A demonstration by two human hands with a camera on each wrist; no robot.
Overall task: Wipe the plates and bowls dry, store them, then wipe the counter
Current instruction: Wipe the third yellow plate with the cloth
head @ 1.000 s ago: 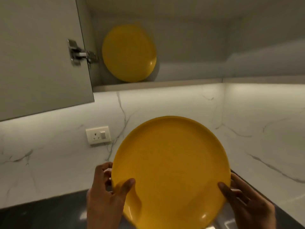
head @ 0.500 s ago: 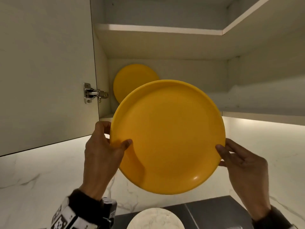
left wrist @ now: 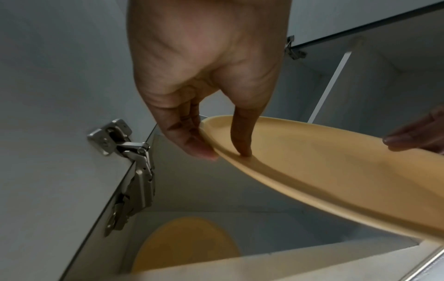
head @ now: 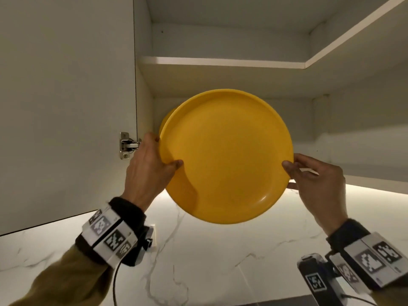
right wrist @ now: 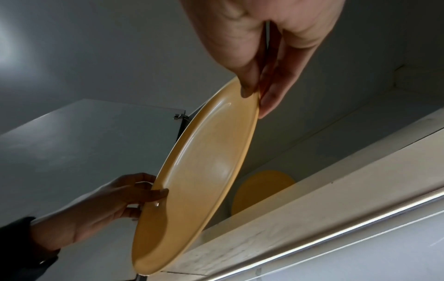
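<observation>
Held plate: a round, glossy yellow plate is held at the centre of the head view, face toward the camera, tilted with its top edge leaning into the open cupboard.
Left hand: the left hand is clasped on the plate's left rim – thumb on the face, fingers curled behind the edge, as shown in the left wrist view.
Right hand: the right hand pinches the right rim, thumb in front, fingers behind.
Stored plate: a second round yellow plate stands on edge at the back left of the lower cupboard shelf, leaning on the rear wall; in the head view only a sliver shows at the held plate's upper left.
Deciding relation: the stored plate lies beyond and slightly left of the held one, nearer the left hand – so the next move is judged to be a push forward and leftward over the shelf lip, the plate kept near upright to rest against its twin.
Obstacle: the metal door hinge sits just beside the left knuckles; the open white door fills the left of the frame.
Writing: no brand or readable text is seen; only black-and-white coded markers on the wrist bands.
</observation>
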